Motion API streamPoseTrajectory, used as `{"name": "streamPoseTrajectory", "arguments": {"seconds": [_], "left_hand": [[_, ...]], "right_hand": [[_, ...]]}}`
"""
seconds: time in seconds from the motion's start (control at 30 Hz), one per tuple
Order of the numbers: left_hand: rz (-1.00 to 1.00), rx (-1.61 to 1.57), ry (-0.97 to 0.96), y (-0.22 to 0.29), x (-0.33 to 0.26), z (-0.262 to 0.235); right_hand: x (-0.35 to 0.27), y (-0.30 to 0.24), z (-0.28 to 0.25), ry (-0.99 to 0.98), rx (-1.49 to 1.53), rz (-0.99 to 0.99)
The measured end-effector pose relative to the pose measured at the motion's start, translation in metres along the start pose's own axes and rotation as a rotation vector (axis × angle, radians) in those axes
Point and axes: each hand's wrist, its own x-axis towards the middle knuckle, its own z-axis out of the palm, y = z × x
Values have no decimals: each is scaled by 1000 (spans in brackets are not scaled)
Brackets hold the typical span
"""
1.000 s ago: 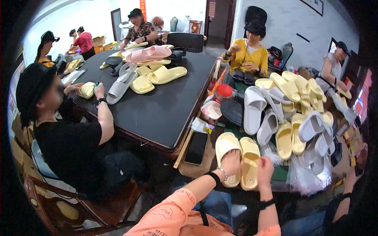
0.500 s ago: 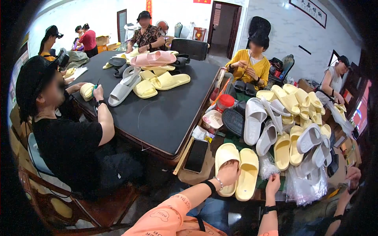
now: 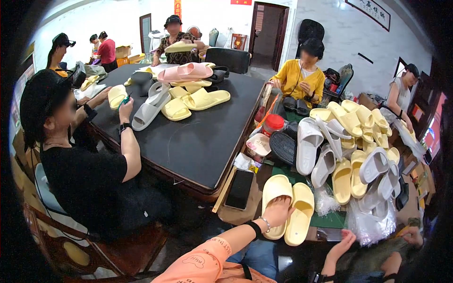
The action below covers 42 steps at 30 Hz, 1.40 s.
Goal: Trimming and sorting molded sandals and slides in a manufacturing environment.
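Head view: one yellow slipper (image 3: 277, 187) lies directly under the left fingers (image 3: 284, 202)

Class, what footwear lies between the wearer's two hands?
In the head view, a pale-yellow, rounded slide slipper lies between the left hand and right hand.

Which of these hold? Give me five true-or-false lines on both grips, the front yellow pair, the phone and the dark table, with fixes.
1. The left grip touches the front yellow pair. True.
2. Both slippers of that pair lie sole up. False: both lie sole down.
3. The right grip is near the clear bags and holds no slipper. True.
4. The phone lies left of the pair. True.
5. Every slipper on the dark table is yellow. False: the dark table also bears pink slippers and grey slippers.
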Motion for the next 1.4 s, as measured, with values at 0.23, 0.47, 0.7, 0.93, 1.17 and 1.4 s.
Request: {"name": "streamPoseTrajectory", "arguments": {"seconds": [0.23, 0.47, 0.7, 0.93, 1.17, 1.4], "left_hand": [[64, -13, 75, 0, -4, -3], [33, -32, 53, 3, -11, 0], [-120, -77, -59, -3, 8, -15], [-54, -376, 16, 37, -17, -51], [-49, -320, -71, 36, -23, -49], [134, -135, 276, -25, 38, -52]], "right_hand": [[17, -76, -9, 45, 803, 319], [1, -165, -37, 0, 588, -298], [-26, -172, 35, -501, -111, -445], [-43, -107, 78, -728, 38, -40], [-54, -110, 86, -775, 57, 52], [-47, -113, 82, -1219, 473, 908]]}}
